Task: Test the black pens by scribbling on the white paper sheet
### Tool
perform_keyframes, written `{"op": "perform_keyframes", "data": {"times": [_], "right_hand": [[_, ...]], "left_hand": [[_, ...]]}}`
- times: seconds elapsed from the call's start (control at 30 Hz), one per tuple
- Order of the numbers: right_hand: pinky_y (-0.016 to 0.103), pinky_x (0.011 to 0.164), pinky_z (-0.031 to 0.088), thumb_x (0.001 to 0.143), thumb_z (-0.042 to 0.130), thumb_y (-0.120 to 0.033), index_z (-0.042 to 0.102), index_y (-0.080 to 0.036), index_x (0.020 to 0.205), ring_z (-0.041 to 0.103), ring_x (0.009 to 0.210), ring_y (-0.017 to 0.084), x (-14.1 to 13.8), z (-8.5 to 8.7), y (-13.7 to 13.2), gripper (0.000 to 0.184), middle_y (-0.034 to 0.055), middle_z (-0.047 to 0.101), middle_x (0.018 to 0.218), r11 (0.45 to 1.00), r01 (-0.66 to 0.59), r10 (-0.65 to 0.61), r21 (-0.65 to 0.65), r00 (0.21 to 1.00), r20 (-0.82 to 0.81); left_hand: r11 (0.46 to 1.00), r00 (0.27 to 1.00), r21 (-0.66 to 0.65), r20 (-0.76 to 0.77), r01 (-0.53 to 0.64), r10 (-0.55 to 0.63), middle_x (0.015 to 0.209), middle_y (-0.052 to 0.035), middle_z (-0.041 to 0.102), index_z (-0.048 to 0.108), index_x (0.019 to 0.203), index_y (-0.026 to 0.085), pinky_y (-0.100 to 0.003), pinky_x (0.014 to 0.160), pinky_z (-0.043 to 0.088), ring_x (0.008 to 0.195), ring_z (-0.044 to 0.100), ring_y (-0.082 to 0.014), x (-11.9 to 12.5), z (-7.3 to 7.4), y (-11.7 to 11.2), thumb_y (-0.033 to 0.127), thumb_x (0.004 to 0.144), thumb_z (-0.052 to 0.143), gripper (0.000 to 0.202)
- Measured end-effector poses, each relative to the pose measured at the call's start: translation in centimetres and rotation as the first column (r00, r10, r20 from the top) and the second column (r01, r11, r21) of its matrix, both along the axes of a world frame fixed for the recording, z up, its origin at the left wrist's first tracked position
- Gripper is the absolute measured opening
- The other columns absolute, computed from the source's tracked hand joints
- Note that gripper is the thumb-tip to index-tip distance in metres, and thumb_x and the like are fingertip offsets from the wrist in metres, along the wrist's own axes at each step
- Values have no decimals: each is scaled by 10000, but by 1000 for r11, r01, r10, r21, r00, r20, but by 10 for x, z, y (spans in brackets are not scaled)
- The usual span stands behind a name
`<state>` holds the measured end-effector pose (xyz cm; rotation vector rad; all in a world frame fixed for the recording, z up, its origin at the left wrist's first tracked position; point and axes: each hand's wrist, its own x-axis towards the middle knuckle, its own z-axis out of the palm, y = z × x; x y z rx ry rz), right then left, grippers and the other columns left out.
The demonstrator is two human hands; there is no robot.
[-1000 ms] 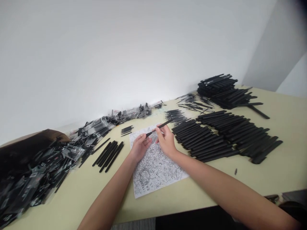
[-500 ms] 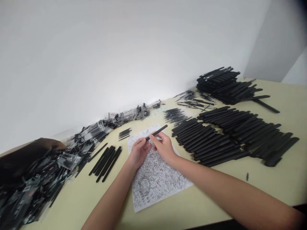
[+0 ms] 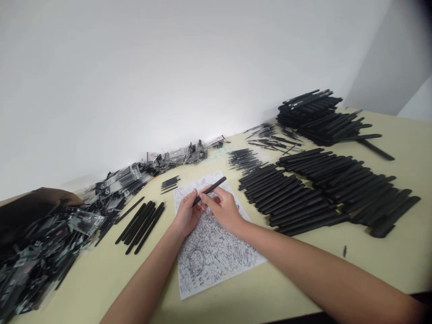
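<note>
A black pen is held slantwise over a scribbled sheet of paper, its far end pointing up and to the right. My left hand is closed around the pen's lower end. The fingers of my right hand pinch the same pen near its middle. Left of the paper lie several black pens side by side, with a few thin refills above them. Long rows of black pens lie to the right of my right hand.
Plastic packets and dark pieces heap along the left, beside a brown bag or box. Thin refills lie beyond the paper. Stacked pens stand at the back right against the wall. A small dark piece lies front right.
Both hands and the pen appear slightly further left, and the whole view has shifted a little. More of the pen's lower end now shows between the hands.
</note>
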<state>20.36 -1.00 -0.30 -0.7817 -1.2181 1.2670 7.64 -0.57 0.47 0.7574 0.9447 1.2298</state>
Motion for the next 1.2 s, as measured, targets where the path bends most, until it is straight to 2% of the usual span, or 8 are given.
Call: {"op": "perform_keyframes", "data": {"times": [0.17,0.3,0.47,0.57,0.8,1.03,1.2], "right_hand": [[220,478,468,854,589,-373,642,-200,904,615,526,125,1,2,0,188,-7,658,666,999,-25,23,46,999,39],[232,521,489,877,561,-339,638,-205,936,607,543,118,2,1,0,165,0,657,711,993,-69,60,99,994,96],[246,552,506,894,546,-330,628,-223,1015,596,583,110,2,-1,-1,181,31,675,906,977,-102,70,188,983,169],[247,567,508,904,538,-335,626,-220,1020,593,592,106,2,-2,-1,186,34,671,942,972,-111,73,206,980,183],[237,507,481,869,586,-409,636,-200,916,583,523,110,0,-7,6,219,21,668,807,993,54,-70,106,987,146],[215,448,434,850,592,-450,628,-190,856,577,501,107,0,-7,8,262,27,677,773,996,80,-83,27,988,129],[208,416,392,825,604,-462,594,-197,794,533,434,102,1,-2,6,268,-9,634,623,997,76,-74,-20,992,98]], "left_hand": [[1000,1000,-3,-23,-17,17,469,59,495,663,843,127,-219,470,431,422,479,-82,1,1,-1,387,731,773,303],[1000,1000,-8,-8,7,-7,437,68,452,592,710,153,-210,433,407,390,455,-80,2,4,-2,431,725,772,331],[998,1000,-66,16,0,1,370,71,357,477,587,178,-207,387,351,321,373,-72,3,8,-3,532,819,647,456],[996,1000,-86,21,-14,16,355,72,328,449,558,184,-217,398,359,310,351,-73,3,8,-3,555,838,610,492],[999,999,39,-37,19,-17,444,36,473,549,614,156,-230,513,413,439,473,-95,2,1,-2,476,772,721,396],[998,999,59,-30,16,-14,473,45,463,555,639,152,-227,548,399,465,451,-84,0,-3,-2,440,740,763,369],[997,1000,71,-20,15,-14,516,45,479,551,670,157,-220,552,391,495,464,-82,-1,-4,-1,394,724,785,337]]}}
